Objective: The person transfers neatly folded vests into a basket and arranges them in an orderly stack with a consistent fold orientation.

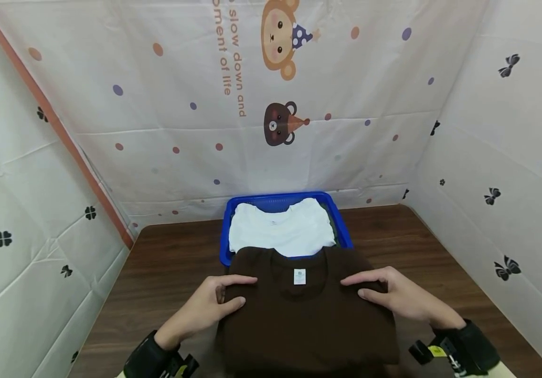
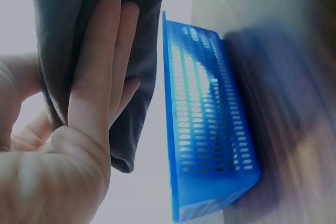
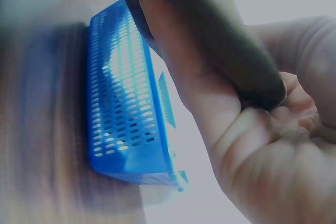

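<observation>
A folded dark brown shirt (image 1: 308, 325) with a white neck label (image 1: 299, 276) is held up between both hands, its collar toward the basket. My left hand (image 1: 202, 307) grips its left side; in the left wrist view several fingers lie along one face of the brown cloth (image 2: 142, 40), with the thumb on the other. On the opposite side my right hand (image 1: 400, 295) grips the shirt, thumb and index finger on top in the head view. The right wrist view shows the hand wrapped round the folded edge (image 3: 257, 77). The shirt's collar end overlaps the basket's near rim in the head view.
Behind the shirt, a blue perforated basket (image 1: 226, 231) stands on the brown wooden table (image 1: 181, 244). In it lies a folded white shirt (image 1: 282, 228), with a little dark green cloth at its right edge. Printed white sheets (image 1: 233, 163) hang behind and on both sides.
</observation>
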`<state>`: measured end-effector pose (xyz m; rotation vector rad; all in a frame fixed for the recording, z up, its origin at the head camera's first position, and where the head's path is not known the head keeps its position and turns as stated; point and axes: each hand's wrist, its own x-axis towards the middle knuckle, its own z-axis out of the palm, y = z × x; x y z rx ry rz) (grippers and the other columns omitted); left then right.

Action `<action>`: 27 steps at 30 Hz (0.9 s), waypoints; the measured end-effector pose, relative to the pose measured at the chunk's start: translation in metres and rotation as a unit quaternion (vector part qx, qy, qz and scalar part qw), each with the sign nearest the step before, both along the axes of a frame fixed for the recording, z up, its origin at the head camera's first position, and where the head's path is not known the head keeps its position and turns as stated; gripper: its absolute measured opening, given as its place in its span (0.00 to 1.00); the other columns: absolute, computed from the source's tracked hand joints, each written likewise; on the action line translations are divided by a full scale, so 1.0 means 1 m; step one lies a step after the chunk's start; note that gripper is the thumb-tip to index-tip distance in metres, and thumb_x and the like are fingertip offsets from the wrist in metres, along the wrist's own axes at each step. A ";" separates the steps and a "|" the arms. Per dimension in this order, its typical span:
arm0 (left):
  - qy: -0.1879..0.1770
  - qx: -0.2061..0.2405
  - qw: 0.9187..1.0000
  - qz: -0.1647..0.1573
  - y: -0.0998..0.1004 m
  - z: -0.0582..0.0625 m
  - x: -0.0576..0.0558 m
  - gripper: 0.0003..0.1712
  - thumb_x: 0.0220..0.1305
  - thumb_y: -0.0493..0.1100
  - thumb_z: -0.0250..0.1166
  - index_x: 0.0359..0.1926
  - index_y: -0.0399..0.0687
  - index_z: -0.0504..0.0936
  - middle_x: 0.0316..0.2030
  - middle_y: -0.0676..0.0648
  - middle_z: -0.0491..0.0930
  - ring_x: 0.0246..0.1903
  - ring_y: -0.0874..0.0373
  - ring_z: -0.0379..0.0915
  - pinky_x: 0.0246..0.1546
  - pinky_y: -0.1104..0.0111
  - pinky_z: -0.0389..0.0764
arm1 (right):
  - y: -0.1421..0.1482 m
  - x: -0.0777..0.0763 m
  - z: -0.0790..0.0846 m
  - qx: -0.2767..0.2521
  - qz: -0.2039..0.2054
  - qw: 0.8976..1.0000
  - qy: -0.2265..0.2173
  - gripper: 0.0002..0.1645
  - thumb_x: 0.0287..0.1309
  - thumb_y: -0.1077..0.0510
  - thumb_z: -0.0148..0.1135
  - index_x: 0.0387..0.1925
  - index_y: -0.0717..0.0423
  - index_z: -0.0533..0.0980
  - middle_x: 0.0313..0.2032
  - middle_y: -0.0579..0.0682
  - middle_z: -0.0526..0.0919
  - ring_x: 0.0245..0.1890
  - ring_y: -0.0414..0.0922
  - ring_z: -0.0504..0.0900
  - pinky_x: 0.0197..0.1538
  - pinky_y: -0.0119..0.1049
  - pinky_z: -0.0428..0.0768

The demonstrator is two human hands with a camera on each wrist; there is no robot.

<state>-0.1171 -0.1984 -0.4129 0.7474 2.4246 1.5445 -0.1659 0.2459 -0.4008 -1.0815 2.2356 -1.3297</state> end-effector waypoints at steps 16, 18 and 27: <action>0.115 -0.044 0.984 0.125 -0.002 0.003 -0.030 0.15 0.68 0.35 0.69 0.50 0.56 0.90 0.49 0.51 0.87 0.30 0.66 0.74 0.31 0.72 0.74 | -0.017 -0.020 0.012 0.015 -0.088 0.992 0.087 0.26 0.74 0.59 0.59 0.71 0.46 0.73 0.67 0.51 0.76 0.64 0.40 0.75 0.58 0.32 0.79; 0.133 -0.045 0.978 0.152 -0.001 0.005 -0.034 0.15 0.67 0.35 0.70 0.50 0.56 0.91 0.50 0.50 0.87 0.36 0.62 0.76 0.34 0.71 0.74 | -0.020 -0.025 0.015 0.011 -0.096 0.991 0.096 0.28 0.74 0.60 0.59 0.72 0.46 0.72 0.67 0.53 0.75 0.61 0.43 0.78 0.55 0.33 0.80; 0.175 -0.030 0.963 0.204 0.000 0.013 -0.056 0.24 0.65 0.37 0.72 0.62 0.54 0.85 0.57 0.40 0.83 0.62 0.41 0.75 0.50 0.53 0.83 | -0.035 -0.047 0.025 0.025 -0.152 0.977 0.144 0.27 0.72 0.65 0.60 0.69 0.47 0.75 0.64 0.56 0.78 0.27 0.38 0.75 0.37 0.33 0.75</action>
